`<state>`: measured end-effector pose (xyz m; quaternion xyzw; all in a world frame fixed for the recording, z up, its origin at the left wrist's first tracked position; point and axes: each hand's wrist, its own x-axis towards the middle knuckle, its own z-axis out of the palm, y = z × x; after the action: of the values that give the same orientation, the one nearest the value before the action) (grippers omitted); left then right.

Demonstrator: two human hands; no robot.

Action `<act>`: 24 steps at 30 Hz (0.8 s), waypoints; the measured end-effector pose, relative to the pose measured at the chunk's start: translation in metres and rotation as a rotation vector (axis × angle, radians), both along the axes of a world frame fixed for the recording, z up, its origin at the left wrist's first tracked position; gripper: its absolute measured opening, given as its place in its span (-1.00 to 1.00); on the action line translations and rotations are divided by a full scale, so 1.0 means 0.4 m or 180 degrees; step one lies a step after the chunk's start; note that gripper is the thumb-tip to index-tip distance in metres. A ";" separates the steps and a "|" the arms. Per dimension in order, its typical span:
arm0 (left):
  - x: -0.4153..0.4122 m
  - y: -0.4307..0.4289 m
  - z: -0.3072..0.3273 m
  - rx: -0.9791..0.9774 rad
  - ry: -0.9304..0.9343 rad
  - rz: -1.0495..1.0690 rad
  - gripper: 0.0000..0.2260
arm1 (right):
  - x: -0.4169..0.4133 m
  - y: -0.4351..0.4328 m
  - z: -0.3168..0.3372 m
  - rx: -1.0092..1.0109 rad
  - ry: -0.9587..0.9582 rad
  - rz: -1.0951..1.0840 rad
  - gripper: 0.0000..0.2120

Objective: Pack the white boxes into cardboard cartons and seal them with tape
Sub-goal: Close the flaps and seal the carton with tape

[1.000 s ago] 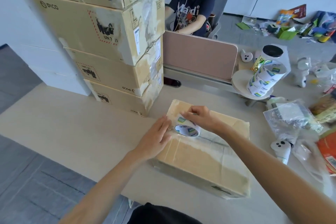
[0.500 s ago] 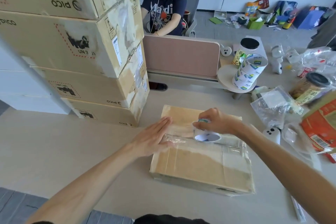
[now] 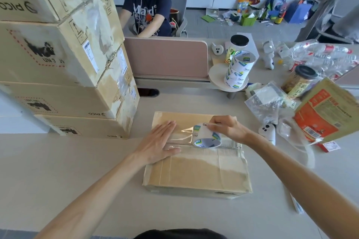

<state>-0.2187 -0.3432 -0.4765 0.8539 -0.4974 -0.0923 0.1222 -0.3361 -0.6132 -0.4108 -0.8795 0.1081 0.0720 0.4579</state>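
Your left hand (image 3: 158, 144) lies flat, fingers straight, pressing clear tape onto the carton (image 3: 196, 163) on the table (image 3: 77, 161). Just right, your right hand (image 3: 226, 129) pinches the tape roll (image 3: 206, 137) on the carton top.

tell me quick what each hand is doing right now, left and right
Left hand: open, fingers straight, pressing flat on the clear tape on the carton.
Right hand: gripping the tape roll on top of the carton.

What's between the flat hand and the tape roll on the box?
In the head view, a shiny strip of clear tape stretches from the left hand to the tape roll, over the carton top.
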 end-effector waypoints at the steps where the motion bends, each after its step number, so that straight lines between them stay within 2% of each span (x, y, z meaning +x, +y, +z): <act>1: -0.001 0.002 -0.002 -0.0042 -0.0009 0.0017 -0.12 | -0.005 -0.005 -0.007 0.0100 -0.0029 -0.0036 -0.55; 3: -0.003 0.006 -0.002 -0.0063 -0.0021 0.0017 -0.13 | -0.012 -0.006 -0.009 0.0160 -0.0065 -0.0041 -0.57; 9: -0.001 0.008 -0.004 0.0064 -0.0137 -0.0021 -0.18 | 0.004 0.019 0.028 -0.0219 -0.0016 0.0042 -0.51; 12: -0.002 0.008 -0.002 0.0063 -0.0122 -0.0004 -0.19 | 0.006 0.014 0.065 -0.0701 -0.0006 0.0153 -0.64; 16: -0.002 0.009 -0.002 0.0098 -0.0141 -0.0023 -0.20 | -0.027 -0.035 0.060 -0.1405 0.0362 0.0261 -0.65; 20: -0.002 0.010 -0.012 0.0118 -0.0313 -0.0052 -0.20 | -0.065 -0.044 0.040 -0.1309 0.0047 0.0015 -0.57; 24: 0.001 0.008 -0.022 0.0046 -0.0352 -0.0062 -0.16 | -0.124 -0.089 0.021 -0.0361 -0.0231 -0.0382 -0.46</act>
<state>-0.2182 -0.3401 -0.4854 0.8537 -0.5110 -0.0498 0.0875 -0.3858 -0.6488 -0.4025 -0.8980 0.1478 0.0063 0.4144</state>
